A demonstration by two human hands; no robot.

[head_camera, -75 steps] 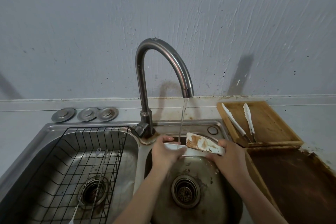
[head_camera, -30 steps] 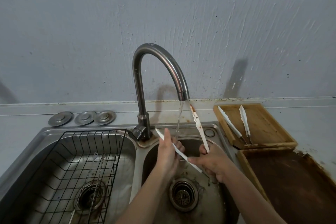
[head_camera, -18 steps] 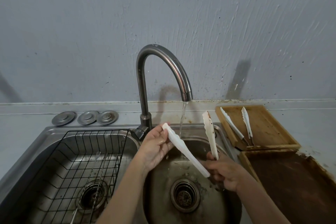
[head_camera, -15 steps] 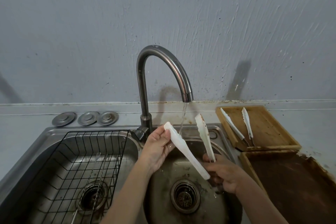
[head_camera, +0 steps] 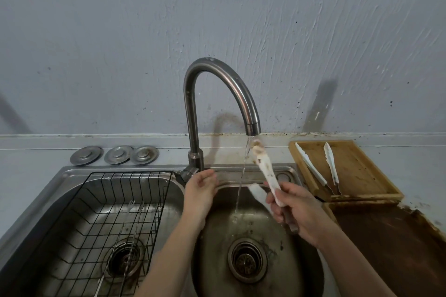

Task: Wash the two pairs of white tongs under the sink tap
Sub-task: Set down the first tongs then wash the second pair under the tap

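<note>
Tongs [head_camera: 265,171], white, brown-smeared tip, perhaps greasy

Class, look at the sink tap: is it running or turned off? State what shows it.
Running. A thin stream of water falls from the spout of the tap into the right basin.

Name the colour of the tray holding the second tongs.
Light brown wood tray, seen in the head view.
</note>
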